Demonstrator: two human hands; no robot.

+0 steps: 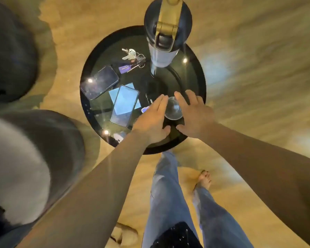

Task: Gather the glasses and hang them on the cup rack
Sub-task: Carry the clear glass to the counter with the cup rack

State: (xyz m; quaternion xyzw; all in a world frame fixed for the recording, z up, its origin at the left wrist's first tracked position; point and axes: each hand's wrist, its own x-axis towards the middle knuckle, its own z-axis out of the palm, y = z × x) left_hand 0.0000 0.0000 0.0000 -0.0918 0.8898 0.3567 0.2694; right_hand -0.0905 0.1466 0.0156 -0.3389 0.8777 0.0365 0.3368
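Note:
A clear glass point(173, 109) stands on the near right part of a round black glass table point(95, 56). My left hand point(153, 120) is just left of the glass, fingers stretched flat, and may brush its side. My right hand point(193, 113) is just right of it, fingers spread. Neither hand grips the glass. No cup rack is in view.
On the table lie two phones point(99, 82) point(124, 105), a blue card, keys point(132, 57) and a tall bottle with a black and gold lid point(166, 33). Dark round seats point(11, 51) point(34, 158) stand at the left. My legs are below on the wooden floor.

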